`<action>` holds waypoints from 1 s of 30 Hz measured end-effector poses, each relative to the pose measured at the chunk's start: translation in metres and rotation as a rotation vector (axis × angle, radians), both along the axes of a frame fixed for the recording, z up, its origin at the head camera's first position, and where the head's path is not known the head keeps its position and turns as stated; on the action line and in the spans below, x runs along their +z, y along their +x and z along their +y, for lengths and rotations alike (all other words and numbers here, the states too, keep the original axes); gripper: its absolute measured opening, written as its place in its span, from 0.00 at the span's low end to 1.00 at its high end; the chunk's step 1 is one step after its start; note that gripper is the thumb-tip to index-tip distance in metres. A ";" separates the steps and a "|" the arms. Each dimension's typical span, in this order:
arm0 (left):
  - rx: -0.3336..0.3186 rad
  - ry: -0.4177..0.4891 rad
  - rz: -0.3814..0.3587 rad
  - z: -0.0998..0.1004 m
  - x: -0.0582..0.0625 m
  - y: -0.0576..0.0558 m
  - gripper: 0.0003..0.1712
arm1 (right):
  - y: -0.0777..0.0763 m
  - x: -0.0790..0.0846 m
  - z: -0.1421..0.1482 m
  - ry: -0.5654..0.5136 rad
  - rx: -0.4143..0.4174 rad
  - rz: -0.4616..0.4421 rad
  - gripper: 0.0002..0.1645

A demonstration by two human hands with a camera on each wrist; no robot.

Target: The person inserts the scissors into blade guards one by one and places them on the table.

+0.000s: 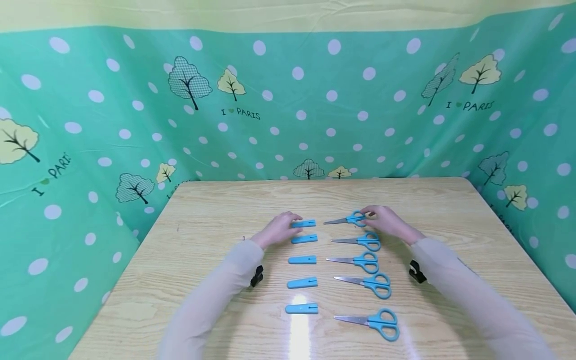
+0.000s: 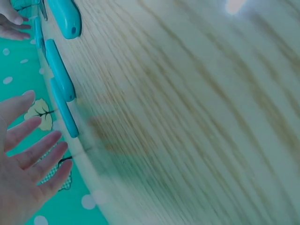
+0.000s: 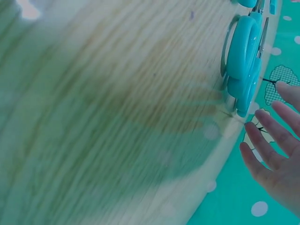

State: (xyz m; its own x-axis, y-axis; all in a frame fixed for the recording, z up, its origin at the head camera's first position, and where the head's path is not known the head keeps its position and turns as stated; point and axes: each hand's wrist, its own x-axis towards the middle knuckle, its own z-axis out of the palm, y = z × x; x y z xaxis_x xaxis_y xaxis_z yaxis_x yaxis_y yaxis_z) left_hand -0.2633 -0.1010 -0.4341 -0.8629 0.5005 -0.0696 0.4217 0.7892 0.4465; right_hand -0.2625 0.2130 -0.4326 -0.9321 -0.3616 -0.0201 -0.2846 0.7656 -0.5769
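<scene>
Farthest scissors (image 1: pixel 352 219) and farthest cover (image 1: pixel 306 223), at the far end of two facing columns on the tabletop (image 1: pixel 144 300); the scissors lay flat with the long axis running roughly left to right, handle loops to the right and the closed blades toward the cover; the cover lay almost in the same line, rounded end to the left and slit end facing the blade tip, with a narrow gap between the two; this end-to-end alignment was judged the relation on which handling of the pair chiefly depended, the slight tilt of the scissors calling for a small correction at most; the right hand (image 1: pixel 388 221) was the nearer to the scissors, at the loops and opposite the tip, its fingers spread in the right wrist view; the left hand (image 1: pixel 279 228) was the nearer to the cover, its thumb and fingers parted about the rounded end, and likewise spread in the left wrist view; neither hand showed a closed grip, and whether any fingertip touched could not be told; four nearer scissors (image 1: pixel 362 241) and four nearer covers (image 1: pixel 303 260) repeated the arrangement toward the person, blades again pointing left.
</scene>
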 end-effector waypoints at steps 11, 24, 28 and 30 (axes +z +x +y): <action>0.009 -0.023 -0.002 0.008 -0.008 -0.009 0.21 | -0.007 -0.004 -0.004 0.013 0.032 -0.016 0.19; 0.059 -0.027 0.010 0.014 -0.016 -0.017 0.17 | -0.014 -0.012 -0.009 0.051 0.032 0.002 0.17; 0.065 -0.019 0.002 0.015 -0.015 -0.019 0.16 | -0.015 -0.012 -0.010 0.061 0.034 0.012 0.17; 0.068 -0.020 -0.004 0.016 -0.016 -0.020 0.15 | -0.015 -0.012 -0.010 0.063 0.035 0.015 0.16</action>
